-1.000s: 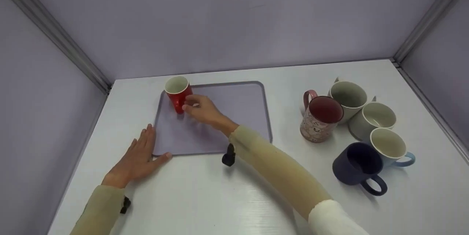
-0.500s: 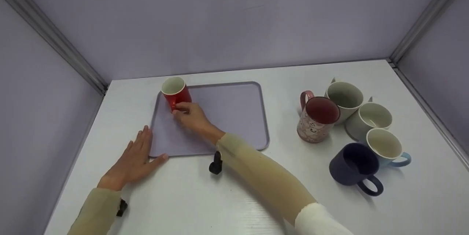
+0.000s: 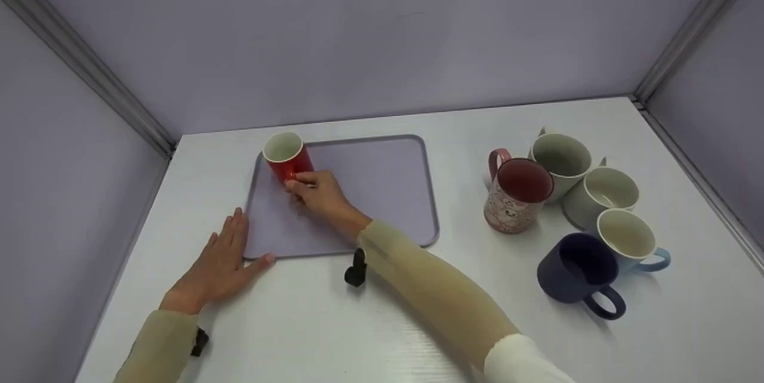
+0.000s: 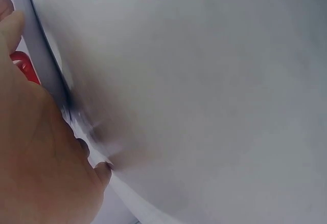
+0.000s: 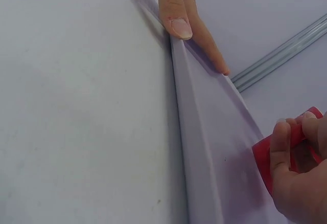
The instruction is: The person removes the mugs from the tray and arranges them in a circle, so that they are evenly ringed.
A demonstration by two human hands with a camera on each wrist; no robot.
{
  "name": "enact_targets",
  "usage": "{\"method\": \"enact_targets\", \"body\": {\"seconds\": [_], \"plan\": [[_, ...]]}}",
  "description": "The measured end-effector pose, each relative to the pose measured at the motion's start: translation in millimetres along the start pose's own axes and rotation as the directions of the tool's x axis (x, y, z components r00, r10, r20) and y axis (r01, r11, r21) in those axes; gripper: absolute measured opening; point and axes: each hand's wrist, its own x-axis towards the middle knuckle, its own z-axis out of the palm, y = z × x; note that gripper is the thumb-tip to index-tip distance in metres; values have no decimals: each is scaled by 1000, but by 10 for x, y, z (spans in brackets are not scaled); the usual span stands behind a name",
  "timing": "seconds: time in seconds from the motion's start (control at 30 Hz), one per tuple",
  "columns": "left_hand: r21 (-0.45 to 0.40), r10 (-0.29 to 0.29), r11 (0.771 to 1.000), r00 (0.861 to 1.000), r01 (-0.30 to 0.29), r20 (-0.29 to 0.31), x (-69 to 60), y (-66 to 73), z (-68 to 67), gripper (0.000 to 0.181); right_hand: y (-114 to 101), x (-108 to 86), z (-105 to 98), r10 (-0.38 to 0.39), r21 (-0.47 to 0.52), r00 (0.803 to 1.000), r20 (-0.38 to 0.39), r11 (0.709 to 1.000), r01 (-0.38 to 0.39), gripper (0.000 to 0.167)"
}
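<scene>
In the head view a red mug (image 3: 294, 163) with a pale inside is at the far left corner of the lilac tray (image 3: 382, 186). My right hand (image 3: 324, 194) pinches its handle between thumb and fingers; the right wrist view shows the same grip on the red mug (image 5: 263, 157). At the tray's near left corner lies my left hand (image 3: 213, 269), fingers straight along the left edge and thumb at the front edge. The right wrist view shows that thumb touching the tray rim (image 5: 191, 96). The mug's base is partly hidden.
Several mugs stand grouped on the right of the white table (image 3: 334, 323): a patterned mug (image 3: 507, 207) with a dark red inside, a navy mug (image 3: 564, 272), a cream mug with a blue handle (image 3: 656, 261), and pale ones (image 3: 597, 204). Walls (image 3: 382, 43) enclose the table's back and sides.
My right hand has closed its fingers and thumb on the red mug's handle. The mug has shifted slightly toward the tray's front. My left hand has stayed at the tray corner.
</scene>
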Motion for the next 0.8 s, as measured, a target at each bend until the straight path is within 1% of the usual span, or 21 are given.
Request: {"method": "enact_targets", "body": {"seconds": [0.1, 0.33, 0.57, 0.7, 0.8], "plan": [[11, 1, 1000, 1000, -1, -1, 13, -1, -3, 113, -2, -26, -31, 6, 15, 1000, 10, 1000, -7, 23], [15, 14, 1000, 1000, -14, -4, 42, -13, -4, 113, -77, -105, -112, -2, 33, 1000, -3, 999, 2, 25], [7, 15, 1000, 1000, -15, 5, 68, -33, -25, 113, -246, -312, -280, -24, 29, 999, 24, 999, 23, 28], [-4, 16, 1000, 1000, -16, 8, 77, -34, -38, 113, -303, -464, -398, -89, 13, 995, 37, 996, 89, 31], [-9, 16, 1000, 1000, -16, 12, 74, -30, -46, 113, -329, -591, -497, -154, 4, 987, 46, 988, 154, 31]]}}
